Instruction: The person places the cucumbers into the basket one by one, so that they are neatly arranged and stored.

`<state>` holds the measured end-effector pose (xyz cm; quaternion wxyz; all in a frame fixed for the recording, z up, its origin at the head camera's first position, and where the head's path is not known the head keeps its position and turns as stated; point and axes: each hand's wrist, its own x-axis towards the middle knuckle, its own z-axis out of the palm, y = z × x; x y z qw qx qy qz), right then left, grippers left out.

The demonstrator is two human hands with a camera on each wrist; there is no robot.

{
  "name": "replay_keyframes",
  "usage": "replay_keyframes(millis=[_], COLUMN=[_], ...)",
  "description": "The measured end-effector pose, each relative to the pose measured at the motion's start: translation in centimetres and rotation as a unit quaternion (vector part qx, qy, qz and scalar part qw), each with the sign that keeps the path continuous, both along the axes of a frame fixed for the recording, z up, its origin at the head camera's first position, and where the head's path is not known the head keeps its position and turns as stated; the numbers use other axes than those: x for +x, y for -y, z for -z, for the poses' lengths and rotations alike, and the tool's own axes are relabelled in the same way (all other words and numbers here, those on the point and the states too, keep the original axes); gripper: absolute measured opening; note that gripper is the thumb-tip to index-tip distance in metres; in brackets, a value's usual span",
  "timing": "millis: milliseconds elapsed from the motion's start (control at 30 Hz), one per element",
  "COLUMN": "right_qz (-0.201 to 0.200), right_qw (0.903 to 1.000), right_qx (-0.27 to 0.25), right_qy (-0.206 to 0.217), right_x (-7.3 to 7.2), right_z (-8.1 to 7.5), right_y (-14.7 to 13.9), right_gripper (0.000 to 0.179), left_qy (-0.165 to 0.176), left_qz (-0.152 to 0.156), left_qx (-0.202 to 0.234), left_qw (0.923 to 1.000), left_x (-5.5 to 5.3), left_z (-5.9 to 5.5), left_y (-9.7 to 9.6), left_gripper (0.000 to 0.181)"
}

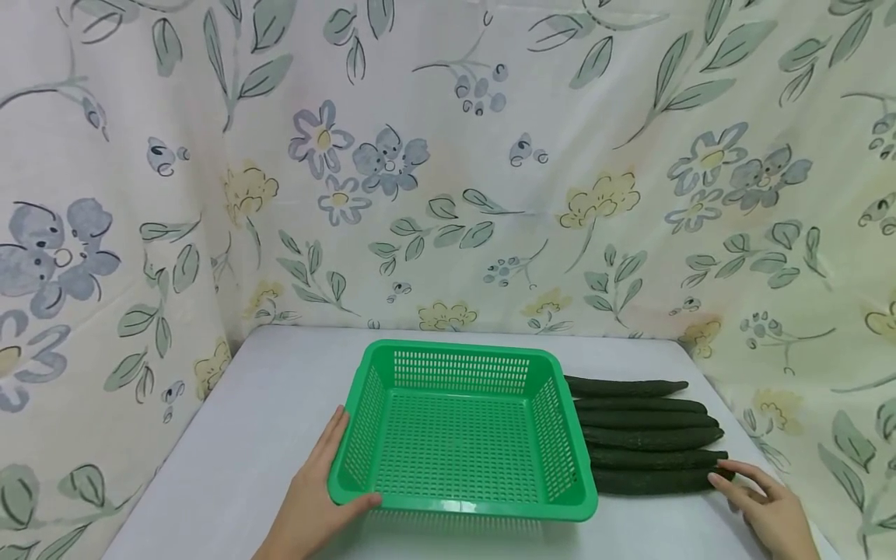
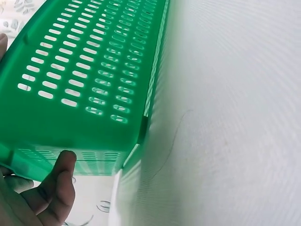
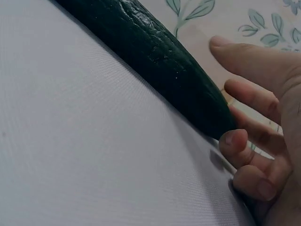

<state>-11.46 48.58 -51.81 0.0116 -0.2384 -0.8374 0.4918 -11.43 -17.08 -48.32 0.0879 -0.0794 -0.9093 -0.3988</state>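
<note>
A green plastic basket [image 1: 455, 507] with slotted walls stands in the middle of the white table, nothing inside it. My left hand [image 1: 315, 482] grips its near left corner, thumb over the front rim and fingers along the left side. In the left wrist view, bent fingers [image 2: 63, 188] lie against the slotted basket wall [image 2: 80, 89]. At the right, several long dark green cucumbers lie side by side. My right hand [image 1: 766, 502] is at the right end of the nearest cucumber [image 1: 651, 481], fingers spread. The right wrist view shows fingertips [image 3: 235, 139] right at the cucumber's tip [image 3: 207, 113].
The cucumbers' left ends are hidden behind the basket's right wall. A white cloth [image 1: 280, 389] covers the table. Floral curtains [image 1: 448, 171] hang behind it and along both sides, close to the table edges.
</note>
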Motion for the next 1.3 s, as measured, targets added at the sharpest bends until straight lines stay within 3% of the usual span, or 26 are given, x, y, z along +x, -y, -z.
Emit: replay_keyframes(millis=[167,333,433,700,833,933,1067,1300], right_qz=[-0.056,-0.057,-0.054,-0.084,-0.107,-0.135,-0.152,-0.171], right_qw=[0.9973,0.9942,0.9926,0.9903,0.9897,0.9866,0.9833,0.9788], right_qx=[0.046,0.071,0.084,0.089,0.077,0.078,0.089,0.108], right_qy=[0.016,0.057,0.069,0.066,0.057,0.048,0.046,0.034], right_x=[0.0,-0.4,-0.7,-0.7,-0.4,-0.4,-0.4,0.0], right_z=[0.7,0.4,0.3,0.6,0.7,0.5,0.2,0.4], right_y=[-0.5,-0.7,-0.7,-1.3,-1.5,-1.4,-1.1,-1.5], right_gripper=[0.032,0.087,0.101,0.095,0.062,0.049,0.054,0.046], left_qy=[-0.013,-0.028,-0.034,-0.014,-0.019,-0.024,-0.023,-0.005], left_qz=[0.009,0.015,0.02,0.019,0.018,0.015,0.008,0.012], left_qx=[0.019,0.025,0.028,0.041,0.033,0.028,0.028,0.047], left_qw=[0.9997,0.9992,0.9988,0.9989,0.9991,0.9992,0.9993,0.9988], left_x=[-0.2,-0.3,-0.4,-0.3,-0.3,-0.4,-0.4,-0.4], left_z=[0.4,0.9,1.0,0.8,0.8,0.8,0.9,0.9], left_y=[0.2,0.3,0.4,0.4,0.5,0.6,0.6,0.3], left_gripper=[0.134,0.138,0.142,0.149,0.149,0.149,0.148,0.147])
